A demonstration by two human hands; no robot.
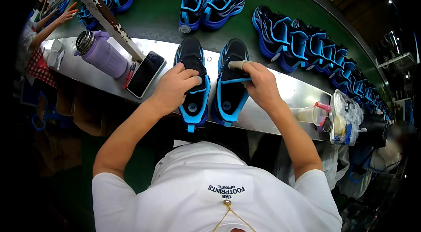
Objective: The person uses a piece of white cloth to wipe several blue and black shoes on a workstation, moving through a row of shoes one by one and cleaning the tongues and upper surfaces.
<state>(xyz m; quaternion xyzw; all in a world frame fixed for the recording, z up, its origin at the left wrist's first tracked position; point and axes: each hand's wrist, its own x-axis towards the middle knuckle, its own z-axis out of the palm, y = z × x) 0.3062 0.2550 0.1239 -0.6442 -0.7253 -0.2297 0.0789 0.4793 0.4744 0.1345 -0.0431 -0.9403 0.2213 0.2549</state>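
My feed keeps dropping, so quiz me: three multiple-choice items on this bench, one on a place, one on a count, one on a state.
1. Where does the black flat phone lie?
A. On the green belt
B. On the metal ledge, left of the two near shoes
C. Inside the clear plastic tub

2. How many black-and-blue sneakers stand on the shiny metal ledge before the person?
A. One
B. Two
C. Four

3. What is the right hand doing?
A. Hanging free
B. Holding the purple metal-capped bottle
C. Pressing a small beige pad onto the right sneaker

Answers:
1 B: the phone rests on the ledge beside the left sneaker.
2 B: only that one and the right sneaker stand there; the rest sit on the belt.
3 C: its fingers pinch the beige pad against the shoe, while the left hand grips the left sneaker.
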